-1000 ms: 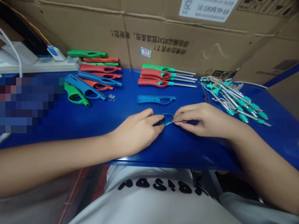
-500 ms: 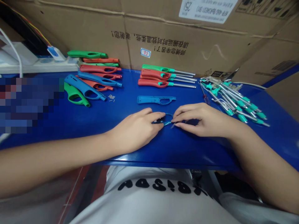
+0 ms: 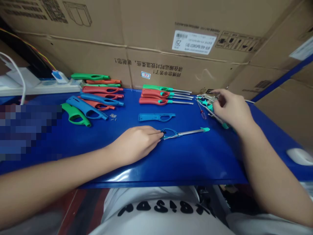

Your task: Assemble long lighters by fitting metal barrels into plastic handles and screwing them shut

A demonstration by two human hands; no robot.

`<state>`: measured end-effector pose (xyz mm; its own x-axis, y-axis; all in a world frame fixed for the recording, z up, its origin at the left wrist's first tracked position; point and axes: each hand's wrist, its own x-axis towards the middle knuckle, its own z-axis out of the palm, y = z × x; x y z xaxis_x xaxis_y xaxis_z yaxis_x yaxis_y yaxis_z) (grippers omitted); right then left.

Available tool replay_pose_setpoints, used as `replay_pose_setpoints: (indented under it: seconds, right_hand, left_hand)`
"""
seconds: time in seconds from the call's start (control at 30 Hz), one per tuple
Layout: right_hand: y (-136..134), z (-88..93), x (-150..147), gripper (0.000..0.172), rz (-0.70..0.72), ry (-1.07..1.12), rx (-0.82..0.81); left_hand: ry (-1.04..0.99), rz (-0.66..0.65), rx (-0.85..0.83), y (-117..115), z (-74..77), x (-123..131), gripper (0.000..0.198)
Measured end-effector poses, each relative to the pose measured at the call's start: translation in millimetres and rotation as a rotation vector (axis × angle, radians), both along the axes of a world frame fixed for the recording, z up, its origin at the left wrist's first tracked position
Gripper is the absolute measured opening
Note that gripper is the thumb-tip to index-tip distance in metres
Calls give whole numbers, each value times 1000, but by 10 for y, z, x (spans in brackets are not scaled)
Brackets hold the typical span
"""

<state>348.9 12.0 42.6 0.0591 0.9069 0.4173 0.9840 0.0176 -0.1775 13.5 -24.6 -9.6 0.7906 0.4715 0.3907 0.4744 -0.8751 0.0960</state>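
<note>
My left hand [image 3: 135,143] lies on the blue table [image 3: 171,163], fingers closed on the handle end of a blue lighter half-shell [image 3: 169,133] with a metal tube and teal tip [image 3: 193,131] lying in it. My right hand [image 3: 231,107] is over the pile of metal tubes with teal tips [image 3: 207,102] at the right, fingers curled on them. A second blue half-shell [image 3: 156,117] lies just beyond my left hand.
Three assembled lighters [image 3: 161,96] lie at the back centre. Loose green, red and blue shells [image 3: 95,98] are heaped at the back left, with small screws [image 3: 112,116] beside them. Cardboard boxes [image 3: 156,49] wall the back. A power strip [image 3: 41,86] sits far left.
My right hand left the blue shell and moved right and back to the pile of tubes. The tube in the shell now shows fully. The camera tilted up.
</note>
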Motion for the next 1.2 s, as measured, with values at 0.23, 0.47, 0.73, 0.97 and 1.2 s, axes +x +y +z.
replay_pose_setpoints:
  seconds: [0.23,0.47,0.73,0.97,1.2]
  right_hand:
    - [184,-142,356,33,-164,-156,-240]
    - [317,-340,371,37,-253,-188,-325]
    - [395,-430,468,35,-183,-133,-229]
    - [471,-547,511,28,-123,-112,-128]
    - [486,-448,485,9,-69,15,20]
  left_hand:
    - [98,-6,21,-30,48,-12,33]
    - [58,6,18,6,39,-32,31]
    - [-11,-55,-45,46,6,-20,27]
    - [-16,-108,-101,32,41,-5,25]
    - [-116,-81,-200,101,3,-12,22]
